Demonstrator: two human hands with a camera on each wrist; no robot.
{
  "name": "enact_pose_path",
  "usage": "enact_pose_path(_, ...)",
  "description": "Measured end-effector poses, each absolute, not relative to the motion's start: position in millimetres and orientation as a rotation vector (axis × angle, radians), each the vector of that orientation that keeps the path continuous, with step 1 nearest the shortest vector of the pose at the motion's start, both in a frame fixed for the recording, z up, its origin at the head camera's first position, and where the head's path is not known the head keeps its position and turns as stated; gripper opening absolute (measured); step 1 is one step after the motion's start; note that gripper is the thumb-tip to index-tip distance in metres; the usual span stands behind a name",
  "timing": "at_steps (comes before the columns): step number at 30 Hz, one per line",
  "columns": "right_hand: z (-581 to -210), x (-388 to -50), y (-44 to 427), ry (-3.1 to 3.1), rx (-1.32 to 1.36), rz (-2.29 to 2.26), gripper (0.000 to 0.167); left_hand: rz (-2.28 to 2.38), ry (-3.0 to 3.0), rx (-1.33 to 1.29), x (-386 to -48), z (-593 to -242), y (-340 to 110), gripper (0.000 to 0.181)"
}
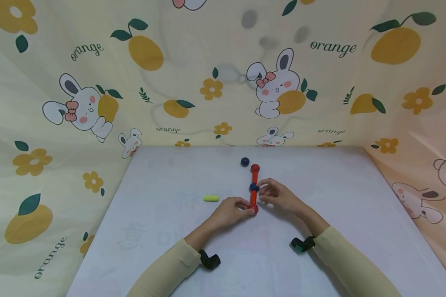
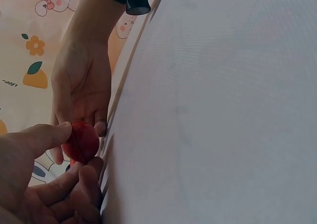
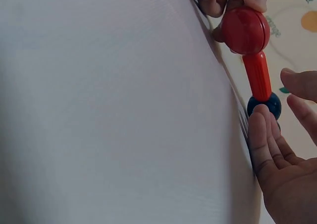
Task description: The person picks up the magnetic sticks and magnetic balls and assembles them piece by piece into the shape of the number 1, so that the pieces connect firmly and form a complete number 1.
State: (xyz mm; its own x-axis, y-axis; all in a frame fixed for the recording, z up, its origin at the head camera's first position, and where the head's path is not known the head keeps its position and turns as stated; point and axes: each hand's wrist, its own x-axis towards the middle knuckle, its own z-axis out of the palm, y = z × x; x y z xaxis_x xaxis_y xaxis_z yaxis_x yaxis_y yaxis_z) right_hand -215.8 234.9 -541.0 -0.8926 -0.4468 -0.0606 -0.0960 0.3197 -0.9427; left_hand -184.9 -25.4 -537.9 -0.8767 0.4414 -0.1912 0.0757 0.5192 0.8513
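A straight chain lies on the white table: a near red ball (image 1: 254, 209), a red rod (image 1: 253, 197), a dark blue ball (image 1: 254, 187), another red rod (image 1: 254, 177) and a far red ball (image 1: 255, 168). My left hand (image 1: 228, 212) pinches the near red ball between thumb and fingers; the left wrist view shows that ball (image 2: 84, 142) close up. To the right of the chain is my right hand (image 1: 282, 198), its thumb spread from the fingers. In the right wrist view its fingertips reach the blue ball (image 3: 270, 105); whether they touch cannot be told.
A loose dark blue ball (image 1: 245, 161) sits beyond the chain, left of its far end. A short yellow-green rod (image 1: 211, 198) lies left of the chain. Patterned cloth (image 1: 215, 111) stands behind the table (image 1: 163, 173) and along its sides.
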Motion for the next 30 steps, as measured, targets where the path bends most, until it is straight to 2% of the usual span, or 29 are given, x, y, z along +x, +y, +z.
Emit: enact_pose_path(30, -542.7, -207.7, 237.4, 2.157, -0.637, -1.506, 0.04, 1.344, 2.392, 0.394, -187.5, -540.0, -22.7, 0.036)
